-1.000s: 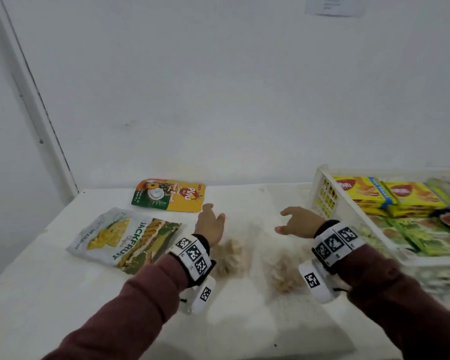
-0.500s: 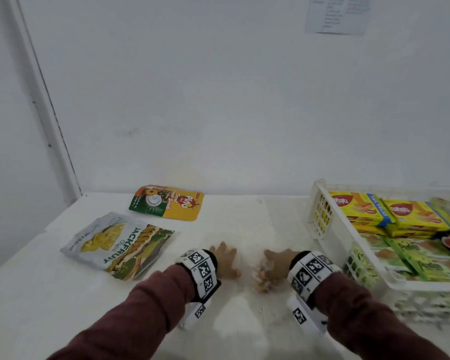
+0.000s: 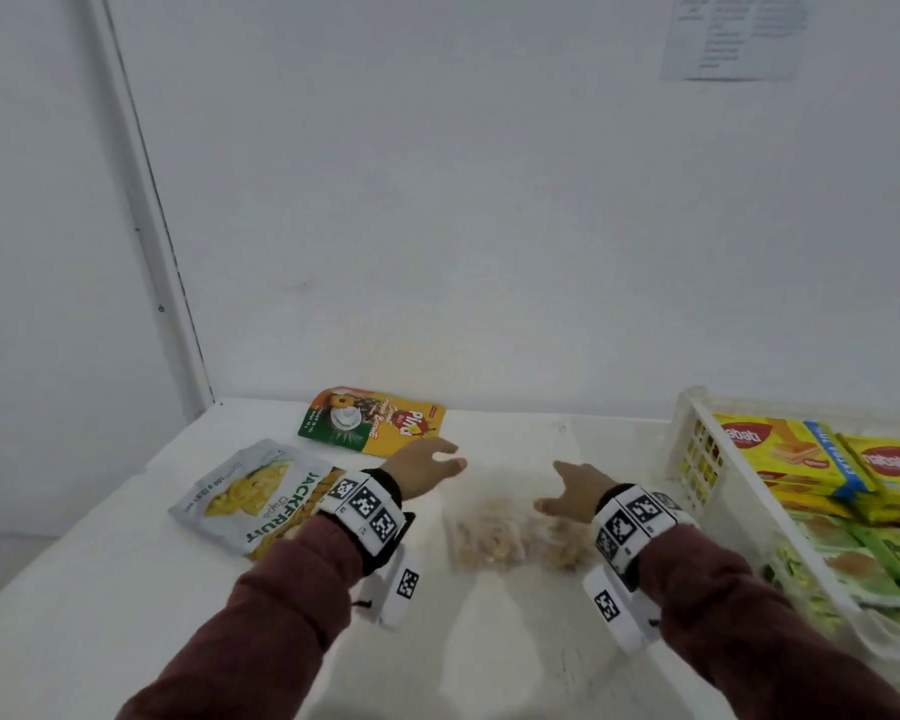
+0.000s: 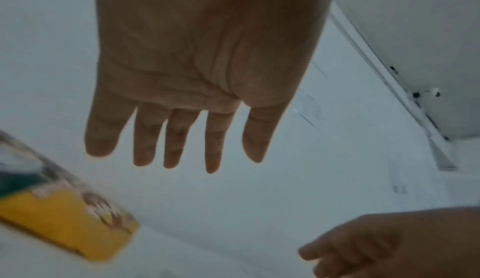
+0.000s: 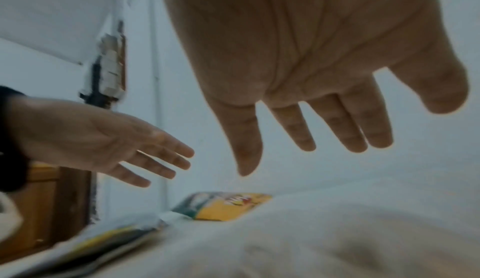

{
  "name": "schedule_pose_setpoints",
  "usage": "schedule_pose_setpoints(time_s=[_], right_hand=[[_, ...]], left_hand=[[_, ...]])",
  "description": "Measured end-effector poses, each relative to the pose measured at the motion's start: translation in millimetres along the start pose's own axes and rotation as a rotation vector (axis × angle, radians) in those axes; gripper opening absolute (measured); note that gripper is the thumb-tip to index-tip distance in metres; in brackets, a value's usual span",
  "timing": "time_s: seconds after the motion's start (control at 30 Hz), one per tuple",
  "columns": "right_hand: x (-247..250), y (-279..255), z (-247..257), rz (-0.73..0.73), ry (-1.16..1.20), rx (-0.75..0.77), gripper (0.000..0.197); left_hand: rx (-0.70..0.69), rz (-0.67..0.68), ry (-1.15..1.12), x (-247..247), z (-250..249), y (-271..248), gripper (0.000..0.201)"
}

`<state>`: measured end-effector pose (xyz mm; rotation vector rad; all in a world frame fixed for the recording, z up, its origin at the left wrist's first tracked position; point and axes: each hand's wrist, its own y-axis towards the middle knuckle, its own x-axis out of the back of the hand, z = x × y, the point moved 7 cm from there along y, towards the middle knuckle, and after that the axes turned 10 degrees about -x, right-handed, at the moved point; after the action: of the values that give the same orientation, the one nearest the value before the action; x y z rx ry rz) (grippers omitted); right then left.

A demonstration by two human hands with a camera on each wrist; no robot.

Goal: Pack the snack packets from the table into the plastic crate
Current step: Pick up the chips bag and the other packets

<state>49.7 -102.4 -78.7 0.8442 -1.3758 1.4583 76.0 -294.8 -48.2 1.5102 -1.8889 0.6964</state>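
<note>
Head view, hands: left hand (image 3: 422, 467) and right hand (image 3: 575, 491) both hang over the white table (image 3: 126, 589), fingers loose and spread, nothing in either one.
Head view, clear packets: two see-through packets of pale snacks (image 3: 515, 535) lie on the table just below and between the hands, pretty blurry, can't tell if a hand touches them.
Head view, other packets: the jackfruit chips packet (image 3: 250, 498) lies flat at the left, partly under the left wrist band; the yellow-green Pino packet (image 3: 372, 420) sits near the wall, just beyond the left hand.
Head view, crate: the white plastic crate (image 3: 697, 459) is on the right side of the table, already holding yellow wafer packs (image 3: 780, 454) and green packs (image 3: 863, 558).
Left wrist view: palm facing down, fingers (image 4: 176, 138) straight and apart, gripping nothing; the Pino packet's yellow end shows at lower left, the right hand at lower right.
Right wrist view: same deal, palm down, fingers (image 5: 293, 128) spread, nothing held; left hand flat and relaxed at the left, Pino packet on the table beyond.
</note>
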Motion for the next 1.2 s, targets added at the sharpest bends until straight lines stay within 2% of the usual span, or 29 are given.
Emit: schedule_pose_setpoints(time_s=[0.1, 0.17, 0.23, 0.3, 0.37, 0.43, 0.5, 0.57, 0.67, 0.77, 0.87, 0.93, 1.0, 1.03, 1.07, 1.13, 1.2], right_hand=[[10.5, -17.6, 51.2, -0.049, 0.145, 0.18, 0.06], [3.9, -26.2, 86.6, 0.002, 0.29, 0.245, 0.045], [-16.5, -30.6, 119.8, 0.164, 0.449, 0.252, 0.021], [-38.6, -32.1, 147.1, 0.313, 0.523, 0.219, 0.025], [-54.2, -35.3, 168.4, 0.4, 0.558, 0.191, 0.032], [-65.2, -34.0, 183.7, 0.429, 0.606, 0.159, 0.033], [-76.1, -29.7, 198.2, 0.445, 0.643, 0.146, 0.028], [-83.3, -20.9, 212.0, 0.397, 0.594, 0.175, 0.022], [-83.6, -12.0, 227.6, 0.271, 0.501, 0.218, 0.035], [-62.9, -12.8, 234.6, 0.132, 0.561, 0.243, 0.04], [-8.9, -30.0, 231.8, -0.117, 0.714, 0.359, 0.03], [35.8, -49.6, 226.5, -0.317, 0.759, 0.488, 0.012], [73.9, -70.8, 221.5, -0.497, 0.666, 0.631, 0.019], [86.3, -79.3, 222.5, -0.557, 0.539, 0.699, 0.027], [92.6, -84.1, 224.7, -0.607, 0.385, 0.748, 0.034], [95.9, -91.5, 227.7, -0.704, 0.16, 0.857, 0.039], [81.0, -98.1, 228.0, -0.761, -0.008, 0.982, 0.036]], left_hand=[[0.113, -0.263, 0.05, 60.5, 45.6, -12.5, 0.039], [0.25, -0.329, 0.14, 92.4, 91.2, -20.5, 0.042], [0.458, -0.29, 0.252, 110.9, 147.3, -30.1, 0.054], [0.638, -0.234, 0.351, 121.5, 208.2, -36.6, 0.067], [0.711, -0.207, 0.392, 125.1, 247.3, -43.5, 0.077], [0.705, -0.183, 0.376, 123.3, 261.9, -49.4, 0.079], [0.66, -0.135, 0.377, 121.2, 254.6, -54.8, 0.068], [0.608, -0.078, 0.401, 120.3, 250.4, -54.5, 0.054], [0.559, -0.034, 0.406, 121.1, 243.4, -56.4, 0.049], [0.532, -0.047, 0.381, 127.1, 228.6, -63.5, 0.045], [0.443, -0.179, 0.218, 143.8, 199.8, -66.6, 0.046], [0.243, -0.402, 0.107, 164.4, 162.6, -64.8, 0.05], [-0.081, -0.673, 0.057, 184.9, 108.0, -69.9, 0.05], [-0.26, -0.76, 0.046, 189.8, 79.8, -73.9, 0.048], [-0.407, -0.793, 0.041, 190.4, 52.6, -79.0, 0.047], [-0.577, -0.721, 0.082, 179.8, 19.8, -76.6, 0.048], [-0.561, -0.557, 0.179, 159.6, 8.3, -64.0, 0.046]])
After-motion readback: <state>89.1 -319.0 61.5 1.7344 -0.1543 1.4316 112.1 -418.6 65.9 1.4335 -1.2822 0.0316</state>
